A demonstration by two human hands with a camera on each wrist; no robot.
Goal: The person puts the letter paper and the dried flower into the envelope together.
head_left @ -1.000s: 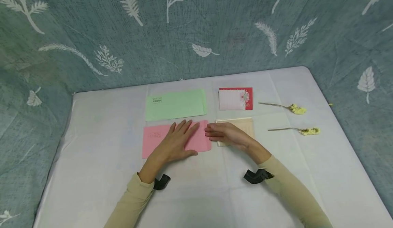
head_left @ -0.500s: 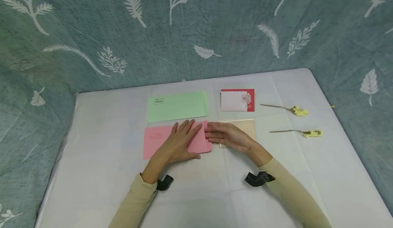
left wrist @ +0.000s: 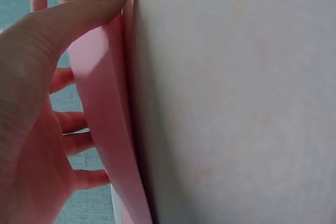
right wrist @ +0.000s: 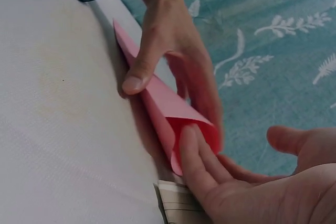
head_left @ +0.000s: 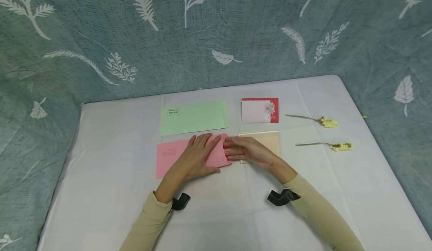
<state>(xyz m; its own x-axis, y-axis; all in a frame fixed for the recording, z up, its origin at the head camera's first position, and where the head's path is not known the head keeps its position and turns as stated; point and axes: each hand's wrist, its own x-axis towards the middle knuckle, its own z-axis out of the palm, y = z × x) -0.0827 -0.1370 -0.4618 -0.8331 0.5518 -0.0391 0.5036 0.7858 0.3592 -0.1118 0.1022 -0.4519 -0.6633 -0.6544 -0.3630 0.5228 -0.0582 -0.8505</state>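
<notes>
A pink envelope [head_left: 166,159] lies crosswise on the white table, its right-hand mouth bulging. My left hand [head_left: 194,160] spans its width, thumb at the near edge and fingertips at the far edge, squeezing it into an arch. In the right wrist view the envelope [right wrist: 164,98] gapes like a tube, and straight fingertips of my right hand [right wrist: 257,195] reach inside; its thumb stands apart. Beneath the right hand [head_left: 251,151] sits a beige lined paper [head_left: 271,143], partly covered. In the left wrist view the left thumb presses the pink envelope [left wrist: 105,103] from the near side.
Behind the pink envelope lies a green envelope [head_left: 195,117]. A red-bordered floral card [head_left: 260,110] is at its right. Two thin stems with yellow clusters, an upper sprig [head_left: 325,122] and a lower sprig [head_left: 341,146], rest farther right. A patterned cloth [head_left: 216,29] hangs behind the table.
The pink envelope, flat a second ago, now arches under my left hand and its mouth has opened. My right fingertips have moved slightly left into it.
</notes>
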